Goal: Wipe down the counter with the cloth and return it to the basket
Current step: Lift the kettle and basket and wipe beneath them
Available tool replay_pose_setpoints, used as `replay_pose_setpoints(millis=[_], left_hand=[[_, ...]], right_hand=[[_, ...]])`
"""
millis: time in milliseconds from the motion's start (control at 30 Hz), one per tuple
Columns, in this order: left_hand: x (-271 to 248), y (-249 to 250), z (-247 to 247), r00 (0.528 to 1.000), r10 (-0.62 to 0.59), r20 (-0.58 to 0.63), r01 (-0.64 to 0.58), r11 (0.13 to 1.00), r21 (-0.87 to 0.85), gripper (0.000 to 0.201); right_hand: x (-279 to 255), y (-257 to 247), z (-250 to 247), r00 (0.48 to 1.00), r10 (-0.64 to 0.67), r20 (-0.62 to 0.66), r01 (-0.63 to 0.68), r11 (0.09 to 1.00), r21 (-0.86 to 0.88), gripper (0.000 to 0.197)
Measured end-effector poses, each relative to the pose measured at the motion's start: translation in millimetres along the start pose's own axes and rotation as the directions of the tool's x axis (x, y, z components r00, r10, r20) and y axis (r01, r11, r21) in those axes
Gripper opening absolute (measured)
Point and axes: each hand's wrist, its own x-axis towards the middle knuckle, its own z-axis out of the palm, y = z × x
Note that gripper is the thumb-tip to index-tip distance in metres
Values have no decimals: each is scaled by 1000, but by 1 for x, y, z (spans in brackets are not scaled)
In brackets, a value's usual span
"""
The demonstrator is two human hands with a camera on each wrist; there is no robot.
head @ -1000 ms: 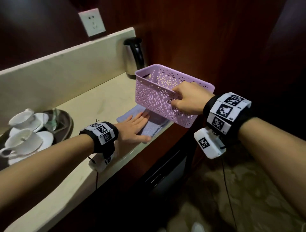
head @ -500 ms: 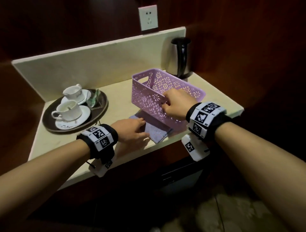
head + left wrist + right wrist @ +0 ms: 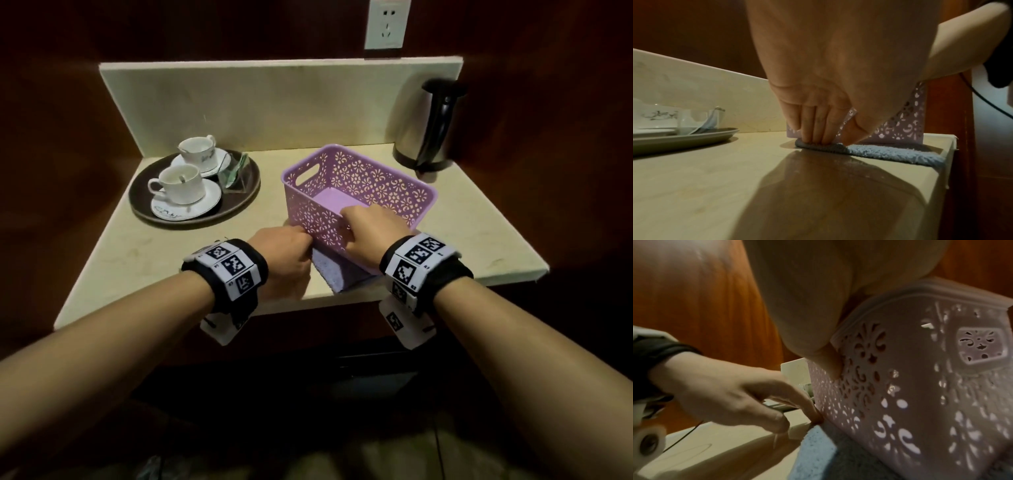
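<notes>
Beige surface (image 3: 462, 240): carries all items. Purple basket (image 3: 387, 185) sits on top of the blue cloth (image 3: 337, 275), near the front edge. Round tray (image 3: 246, 192) with cups to its left. Right hand (image 3: 371, 233): grip closed over the basket's near rim. Left hand (image 3: 284, 260): fingertips (image 3: 813, 134) and thumb pinch the cloth's corner beside the basket.
</notes>
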Motion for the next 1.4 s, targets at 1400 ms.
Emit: replay_pose_setpoints(millis=[1400], left_hand=[[78, 35, -18, 998, 55, -6, -53, 992, 119, 37]], right_hand=[[-61, 115, -44, 930, 355, -92, -355, 935, 21, 8]])
